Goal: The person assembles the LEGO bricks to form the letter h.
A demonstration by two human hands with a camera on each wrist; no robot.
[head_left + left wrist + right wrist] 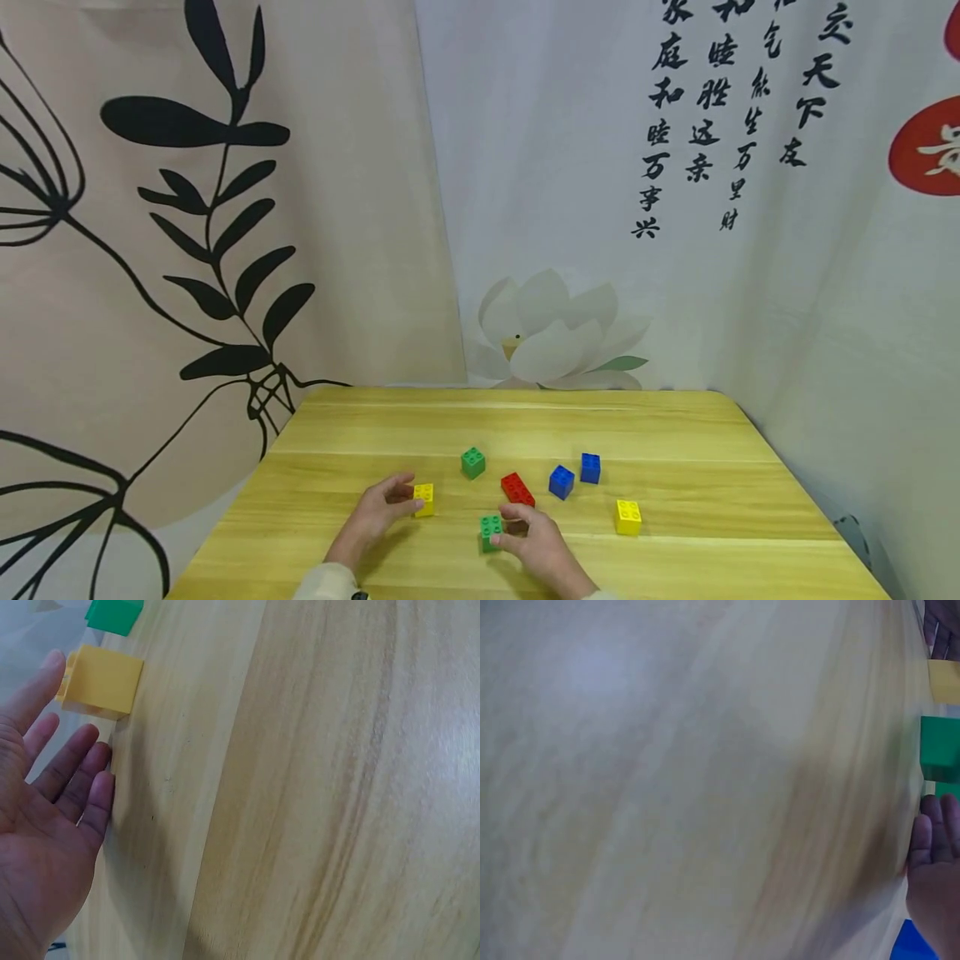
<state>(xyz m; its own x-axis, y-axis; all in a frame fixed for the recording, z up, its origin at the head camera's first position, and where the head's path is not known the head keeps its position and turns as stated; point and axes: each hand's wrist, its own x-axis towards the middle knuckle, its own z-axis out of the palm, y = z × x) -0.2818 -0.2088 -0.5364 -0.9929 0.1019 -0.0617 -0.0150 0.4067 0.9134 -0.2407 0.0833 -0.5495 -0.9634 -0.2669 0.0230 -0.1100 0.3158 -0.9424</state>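
Observation:
My left hand [375, 515] is beside a yellow toy brick [425, 498], on its left side. In the left wrist view the fingers of the left hand [49, 817] are loosely extended, with the thumb tip close to the studs of the yellow brick [105, 681]; whether it touches cannot be told. Right of a green brick [490, 528] is my right hand [536, 546], its thumb overlapping the brick's lower right edge in the head view. From the right wrist, the relaxed fingers of the right hand [934, 847] appear next to the green brick [939, 748], not curled round it.
A red brick [518, 489] lies just beyond the right hand. Farther back stand another green brick [473, 463] and two blue bricks [561, 482]. A second yellow brick [628, 517] sits to the right on the wooden table [697, 450]. Printed curtains [360, 208] hang behind.

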